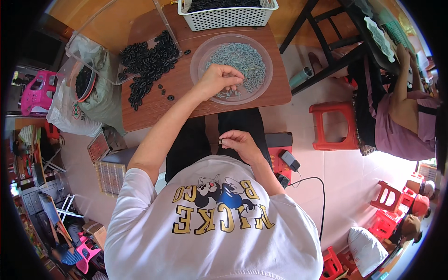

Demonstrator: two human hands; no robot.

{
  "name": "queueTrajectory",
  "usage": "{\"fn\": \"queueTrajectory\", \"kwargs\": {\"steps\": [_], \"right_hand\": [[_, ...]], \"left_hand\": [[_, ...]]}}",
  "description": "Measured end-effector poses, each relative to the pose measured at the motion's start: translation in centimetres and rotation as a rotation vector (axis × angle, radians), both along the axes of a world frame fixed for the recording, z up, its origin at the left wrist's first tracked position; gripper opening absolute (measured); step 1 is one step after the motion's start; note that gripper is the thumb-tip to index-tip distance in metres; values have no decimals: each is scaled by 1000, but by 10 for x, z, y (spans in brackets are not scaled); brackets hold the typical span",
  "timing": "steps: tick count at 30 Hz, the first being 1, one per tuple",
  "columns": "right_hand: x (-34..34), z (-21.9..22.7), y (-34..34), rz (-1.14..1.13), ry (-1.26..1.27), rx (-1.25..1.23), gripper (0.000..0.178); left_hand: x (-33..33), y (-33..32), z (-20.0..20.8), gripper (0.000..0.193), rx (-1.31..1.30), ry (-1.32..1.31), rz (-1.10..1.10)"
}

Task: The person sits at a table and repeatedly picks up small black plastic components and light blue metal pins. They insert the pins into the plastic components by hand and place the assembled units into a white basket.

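My left hand [219, 82] reaches over a clear round plastic bowl [198, 58] full of small silvery-blue metal pieces [242, 58] that look like screws or pins. Its thumb and fingers are drawn together near the bowl's inside, and whatever is between them is too small to name. Down in front of my lap, my right hand [240, 142] keeps its thumb and forefinger pinched at a tiny item I cannot identify. Left of the bowl, a heap of black oval ring-like parts [151, 63] is spread on the brown wooden table [186, 109], with a few lying loose.
A white perforated basket [227, 21] of black parts stands at the table's far edge. Sacks [105, 84] lean on its left side. To the right are a red stool [332, 126], a dark-legged table [322, 46] and a seated person [403, 116]. A cable [322, 200] runs across the floor.
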State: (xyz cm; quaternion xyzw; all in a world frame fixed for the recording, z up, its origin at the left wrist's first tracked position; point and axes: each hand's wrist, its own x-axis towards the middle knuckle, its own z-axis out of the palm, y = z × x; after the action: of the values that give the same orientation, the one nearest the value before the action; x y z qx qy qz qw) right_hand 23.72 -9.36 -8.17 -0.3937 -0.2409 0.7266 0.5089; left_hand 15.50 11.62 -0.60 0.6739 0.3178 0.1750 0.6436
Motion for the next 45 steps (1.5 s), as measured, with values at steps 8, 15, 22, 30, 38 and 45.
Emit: {"fn": "queueTrajectory", "kwargs": {"steps": [8, 15, 22, 30, 38, 45], "right_hand": [[3, 24, 4, -22, -25, 77, 16], [14, 77, 35, -257, 40, 177, 17], [0, 108, 72, -311, -11, 269, 16], [-9, 111, 103, -412, -988, 419, 16], [-8, 98, 114, -303, -576, 272, 20], [-11, 96, 115, -289, -575, 244, 13]], "left_hand": [[-22, 9, -3, 14, -54, -49, 151], [-52, -16, 19, 11, -605, -414, 327], [-67, -44, 29, 9, -579, -525, 458], [-70, -40, 22, 8, -446, -544, 491], [-71, -47, 20, 6, -226, -478, 543], [-70, -47, 21, 7, -124, -376, 564]]}}
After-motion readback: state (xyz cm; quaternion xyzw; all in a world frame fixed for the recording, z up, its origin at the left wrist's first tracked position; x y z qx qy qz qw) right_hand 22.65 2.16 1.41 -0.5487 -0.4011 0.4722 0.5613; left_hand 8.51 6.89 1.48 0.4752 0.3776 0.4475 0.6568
